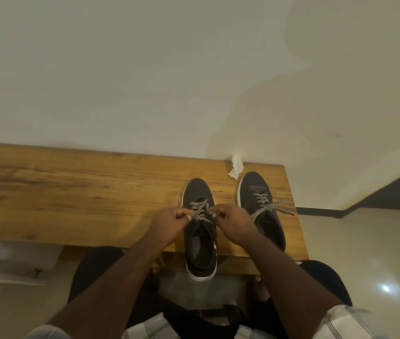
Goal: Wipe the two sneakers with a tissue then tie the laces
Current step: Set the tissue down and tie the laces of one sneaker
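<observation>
**Laces in hand on the near sneaker**

Forearms reach forward from the bottom of the view, and nearest of the things on the bench is the left sneaker (200, 238), its heel hanging past the near edge of the wooden tabletop (72, 192) close to the right end. Largest after the bench itself, the two dark shoes stand side by side, toes pointing at the wall. The right sneaker (262, 206) sits just beside the first, nearer the tabletop's right edge, its checkered lace (267, 206) already crossed with loose ends splayed out over the upper.

Over the left shoe's throat the left hand (167, 223) and right hand (234, 223) each have curled fingers pinching a strand of the checkered laces (200, 211), which cross between them. Tying looks under way; wiping seems done, judging by the crumpled tissue (236, 166) lying at the far right corner against the wall.

The flat woven laces should be soft and limp, grippy enough to hold a knot; best taken near the crossing, not the tips. The shoe is light and overhanging, so a hard pull could drag it off the edge.
</observation>
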